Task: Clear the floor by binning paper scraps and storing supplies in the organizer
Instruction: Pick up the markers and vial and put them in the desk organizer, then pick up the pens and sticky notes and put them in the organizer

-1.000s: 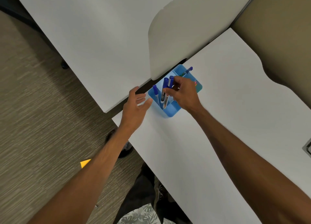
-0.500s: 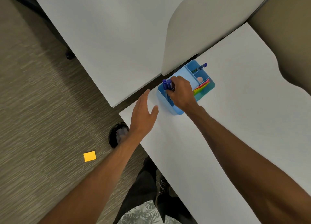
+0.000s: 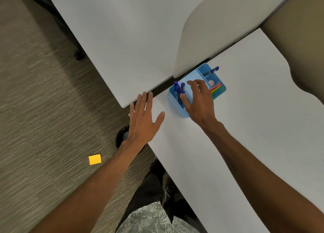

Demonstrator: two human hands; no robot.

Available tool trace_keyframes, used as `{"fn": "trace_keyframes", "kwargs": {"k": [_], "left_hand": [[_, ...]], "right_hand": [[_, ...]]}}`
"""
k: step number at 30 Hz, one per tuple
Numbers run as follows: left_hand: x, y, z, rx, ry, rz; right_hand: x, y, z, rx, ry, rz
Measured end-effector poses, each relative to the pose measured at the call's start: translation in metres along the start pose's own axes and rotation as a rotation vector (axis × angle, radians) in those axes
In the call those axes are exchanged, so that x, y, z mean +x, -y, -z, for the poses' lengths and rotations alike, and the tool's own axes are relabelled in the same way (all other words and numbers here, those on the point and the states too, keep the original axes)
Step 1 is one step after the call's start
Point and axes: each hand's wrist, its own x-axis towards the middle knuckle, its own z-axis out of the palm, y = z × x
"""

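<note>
A light blue organizer (image 3: 177, 105) stands on the white desk (image 3: 245, 136) near its far left corner. Three blue markers (image 3: 179, 90) stand upright in its nearest compartment. Another blue marker (image 3: 213, 69) leans in the far compartment, and coloured strips (image 3: 216, 89) lie in a side one. My right hand (image 3: 199, 103) hovers over the organizer with fingers spread, holding nothing. Left of the organizer, my left hand (image 3: 142, 120) is open and flat above the desk's corner. A yellow paper scrap (image 3: 94, 159) lies on the carpet below.
A second white desk (image 3: 122, 40) runs along the far left, with a curved beige divider panel (image 3: 219, 27) behind the organizer. A black round bin (image 3: 121, 136) sits on the carpet under my left wrist. My legs and shoe show below the desk edge.
My right hand has let go of the blue markers, which now stand in the organizer, and its fingers have spread. My left hand has drawn back slightly from the organizer.
</note>
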Motion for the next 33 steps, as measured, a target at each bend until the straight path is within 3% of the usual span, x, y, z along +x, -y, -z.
{"fn": "trace_keyframes", "kwargs": {"k": [11,26,33], "left_hand": [[-0.102,0.037,0.029,0.114,-0.065,0.059],[-0.371,0.111,0.007,0.042,-0.239,0.597],[-0.442,0.149,0.0,0.034,-0.364,0.692]], "right_hand": [[-0.1,0.018,-0.001,-0.122,0.013,0.304],[-0.277,0.074,-0.054,-0.168,0.276,0.724],[-0.323,0.124,-0.089,-0.176,0.407,0.835]]}}
